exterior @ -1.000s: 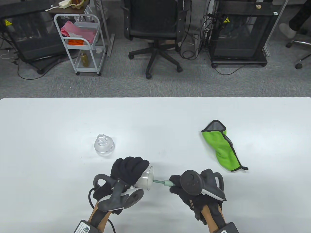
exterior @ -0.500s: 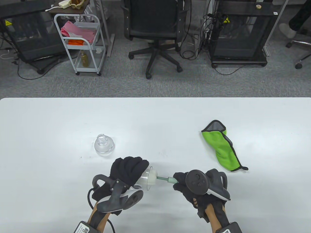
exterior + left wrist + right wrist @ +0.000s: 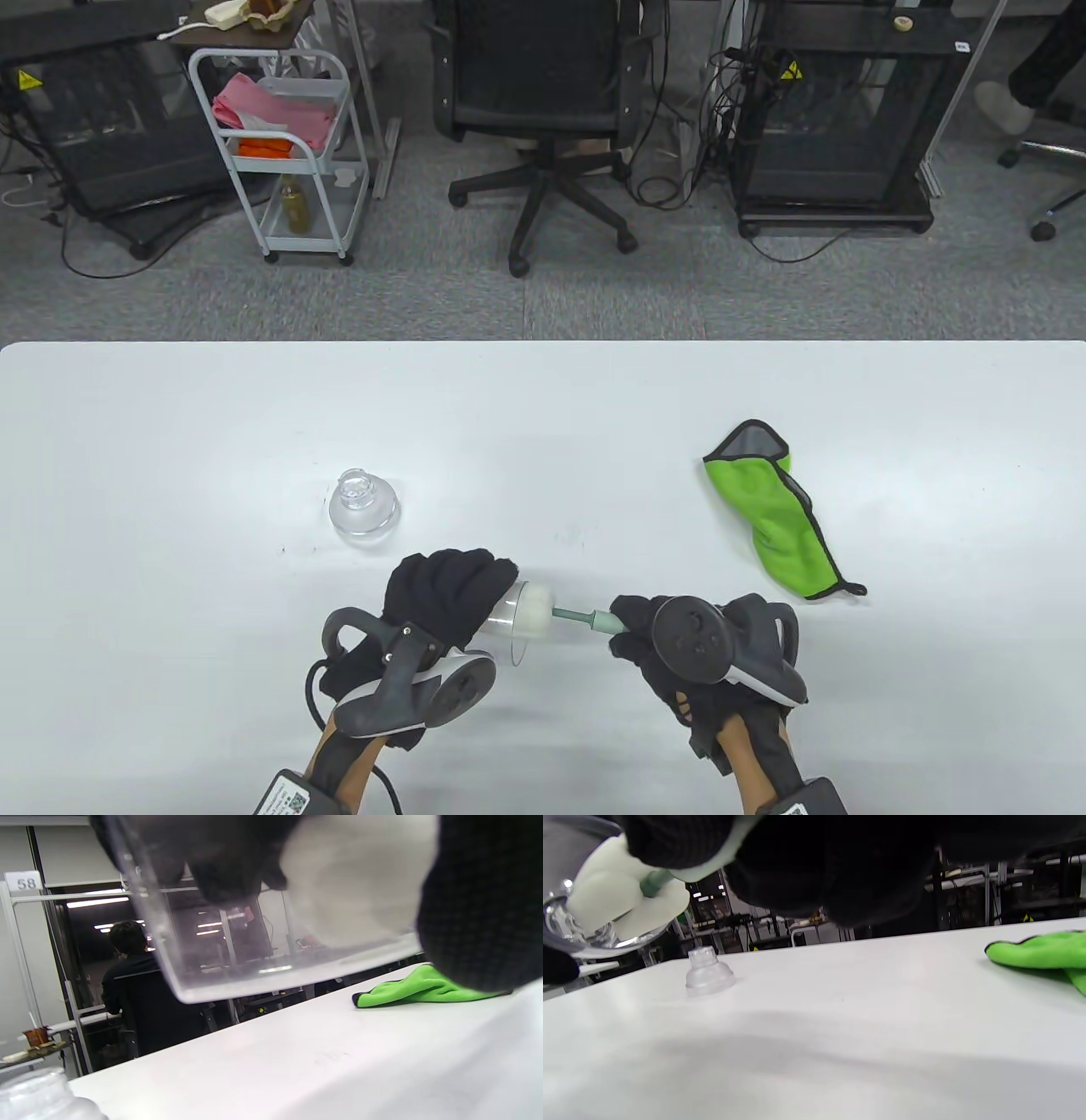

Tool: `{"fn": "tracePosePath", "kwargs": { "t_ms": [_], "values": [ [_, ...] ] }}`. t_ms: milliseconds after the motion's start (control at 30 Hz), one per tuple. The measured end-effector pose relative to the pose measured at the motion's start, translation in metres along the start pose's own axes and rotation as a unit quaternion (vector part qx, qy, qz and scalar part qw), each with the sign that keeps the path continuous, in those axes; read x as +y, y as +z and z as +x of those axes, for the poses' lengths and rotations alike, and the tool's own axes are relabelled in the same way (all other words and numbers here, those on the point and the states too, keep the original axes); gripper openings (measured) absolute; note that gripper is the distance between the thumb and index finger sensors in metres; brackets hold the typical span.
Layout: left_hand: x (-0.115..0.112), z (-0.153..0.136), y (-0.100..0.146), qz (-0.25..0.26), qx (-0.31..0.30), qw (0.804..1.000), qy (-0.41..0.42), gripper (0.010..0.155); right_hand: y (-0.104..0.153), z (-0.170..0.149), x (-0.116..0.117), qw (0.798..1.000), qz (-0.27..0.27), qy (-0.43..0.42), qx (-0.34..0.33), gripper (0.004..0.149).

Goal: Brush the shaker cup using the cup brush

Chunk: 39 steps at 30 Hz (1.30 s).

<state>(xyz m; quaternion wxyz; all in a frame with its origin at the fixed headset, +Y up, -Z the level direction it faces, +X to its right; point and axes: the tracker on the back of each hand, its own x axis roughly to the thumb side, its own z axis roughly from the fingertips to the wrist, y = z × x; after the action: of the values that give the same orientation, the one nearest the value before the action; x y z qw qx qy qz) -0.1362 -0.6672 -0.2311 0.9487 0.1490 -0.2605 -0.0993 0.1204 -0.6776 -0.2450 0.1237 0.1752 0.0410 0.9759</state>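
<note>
On the white desk (image 3: 170,441): 1 clear shaker cup (image 3: 509,624), 1 cup brush (image 3: 560,613), 1 clear lid (image 3: 363,506), 1 green cloth (image 3: 776,514). The left hand (image 3: 441,598) grips the cup on its side above the desk, mouth toward the right hand (image 3: 670,658), which holds the brush handle — the white sponge head sits at the cup's mouth. A sign reads "58" (image 3: 24,881). Beyond: grey carpet, 1 office chair (image 3: 543,110), 1 white cart (image 3: 280,153).

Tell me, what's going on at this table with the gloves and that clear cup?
A person is cleaning a clear cup. The left hand holds it on its side above the table, and the right hand holds a brush with its white sponge head at the cup's mouth. The lid and a green cloth lie nearby.
</note>
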Motion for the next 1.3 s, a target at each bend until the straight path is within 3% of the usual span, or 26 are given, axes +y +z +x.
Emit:
{"fn": "tracePosePath", "kwargs": {
  "t_ms": [167,300,400,633,733,1033,1133,1300],
  "values": [
    [-0.006,-0.007,0.001,-0.014,0.011,1.000,0.001,0.114,0.001,0.004,0.000,0.997,0.036,-0.053,-0.037,0.052],
    [-0.009,-0.001,-0.001,-0.020,-0.002,1.000,0.003,0.113,0.005,0.004,-0.009,0.998,-0.027,-0.037,-0.036,0.051],
    [-0.009,0.003,-0.004,-0.019,-0.007,1.000,0.017,0.113,0.007,0.003,-0.011,0.998,-0.063,0.028,-0.006,0.051],
    [-0.004,0.000,-0.002,0.017,0.012,1.000,0.011,0.114,0.002,0.003,-0.007,1.000,0.009,0.008,0.018,0.051],
    [-0.005,-0.002,-0.002,0.017,0.020,1.000,0.009,0.114,0.004,0.000,-0.008,0.998,0.040,-0.049,-0.004,0.052],
    [-0.008,-0.029,0.001,0.023,0.122,0.987,0.106,0.113,0.015,-0.003,-0.035,0.996,-0.009,-0.086,0.014,0.057],
    [-0.008,-0.039,0.002,0.023,0.153,0.980,0.125,0.113,0.014,-0.014,-0.047,0.993,-0.034,-0.109,0.037,0.059],
    [-0.006,-0.044,0.003,0.024,0.168,0.974,0.148,0.113,0.010,-0.059,-0.058,0.980,-0.066,-0.049,0.179,0.064]
  ]
}}
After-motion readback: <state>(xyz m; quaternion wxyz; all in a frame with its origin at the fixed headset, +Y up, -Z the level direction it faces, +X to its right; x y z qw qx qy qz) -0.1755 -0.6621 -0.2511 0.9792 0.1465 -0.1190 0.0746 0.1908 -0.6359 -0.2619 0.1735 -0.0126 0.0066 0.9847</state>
